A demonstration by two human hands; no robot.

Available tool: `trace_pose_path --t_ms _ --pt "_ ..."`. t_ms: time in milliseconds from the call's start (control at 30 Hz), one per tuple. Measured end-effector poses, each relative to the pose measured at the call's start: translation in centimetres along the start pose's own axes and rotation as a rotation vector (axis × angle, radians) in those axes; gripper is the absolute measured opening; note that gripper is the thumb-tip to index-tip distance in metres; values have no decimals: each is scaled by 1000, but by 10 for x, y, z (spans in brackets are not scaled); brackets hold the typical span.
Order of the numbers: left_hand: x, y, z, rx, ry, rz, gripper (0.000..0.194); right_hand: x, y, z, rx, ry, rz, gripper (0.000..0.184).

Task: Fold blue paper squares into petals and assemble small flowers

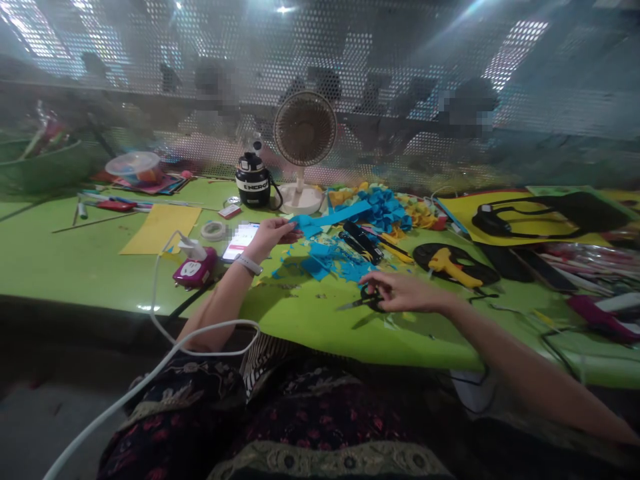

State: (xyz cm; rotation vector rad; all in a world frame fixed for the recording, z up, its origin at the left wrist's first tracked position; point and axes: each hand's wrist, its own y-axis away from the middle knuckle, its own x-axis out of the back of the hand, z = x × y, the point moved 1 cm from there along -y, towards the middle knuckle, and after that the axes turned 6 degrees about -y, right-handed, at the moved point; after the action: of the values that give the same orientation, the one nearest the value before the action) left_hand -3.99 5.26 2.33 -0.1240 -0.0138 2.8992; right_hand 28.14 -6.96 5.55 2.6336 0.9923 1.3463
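Far left, a yellow sheet (160, 228) lying flat on the green table (75, 267). Next, a magenta power socket (195, 269) with a white cable (155, 320) looping over the table edge, then a phone (240, 241), partly hidden under the left hand (273, 239). Left hand closed at the fingertips on one end of a blue strip (330, 215), apparently pinching it; a pale band around the wrist. Strip running up and rightward, above blue scraps (325, 263) and toward a heap of blue pieces (383, 208); paper or felt, hard to tell. Right hand (405, 292) with fingers curved over black-handled scissors (367, 300), blades pointing left just above the table; finger loops hidden, grip impossible to tell. Further right, a yellow glue gun (450, 267) on a black disc (420, 257). Behind everything, a perforated screen (400, 53) with pixelated shapes beyond it, impossible to make out.
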Motion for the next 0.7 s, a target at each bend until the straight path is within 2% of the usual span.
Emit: trace_pose_path --t_ms 100,167,200,367,467,600,700 --pt "3 1 6 -18 51 38 25 21 -9 14 -25 -222 271 53" --pt "4 3 8 -19 75 54 24 29 -26 19 -31 -267 445 51" --pt "3 3 9 -16 79 52 24 30 -38 18 -34 -257 493 49" --pt "-5 5 4 22 61 -7 28 14 -106 2 -7 -29 568 42" --pt "-12 7 0 62 26 -43 30 4 -136 -6 -6 21 589 37" --pt "-23 13 -2 94 -15 -107 32 3 -144 -6 25 -3 577 31" --pt "-32 17 -3 112 -11 -132 29 8 -130 -4 49 -239 587 20"
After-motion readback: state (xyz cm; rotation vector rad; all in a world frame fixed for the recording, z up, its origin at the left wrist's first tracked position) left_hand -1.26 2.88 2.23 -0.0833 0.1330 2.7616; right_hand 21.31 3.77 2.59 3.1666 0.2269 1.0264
